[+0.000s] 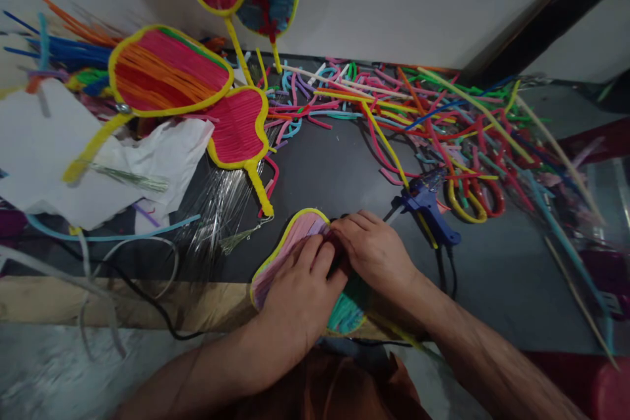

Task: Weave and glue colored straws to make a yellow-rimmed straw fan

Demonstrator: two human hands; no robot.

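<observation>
On the front edge of the table lies a pipe-cleaner panel (290,245) with pink and purple rows, a teal end and a yellow border. My left hand (300,285) rests over its middle, fingers bent and pressed onto it. From the other side my right hand (377,251) pinches at the panel's upper edge, its fingertips close to those of the left. The hands cover the centre of the panel, so the exact spot they grip is hidden. A blue glue gun (427,207) lies just right of my right hand.
Loose pipe cleaners (394,105) are heaped along the back, with red-and-yellow-handled scissors (475,200) among them. Left are a pink paddle-shaped piece (239,128), an orange-and-pink one (170,72), white paper (54,151) and thin wires (211,210). Cables trail over the front left edge.
</observation>
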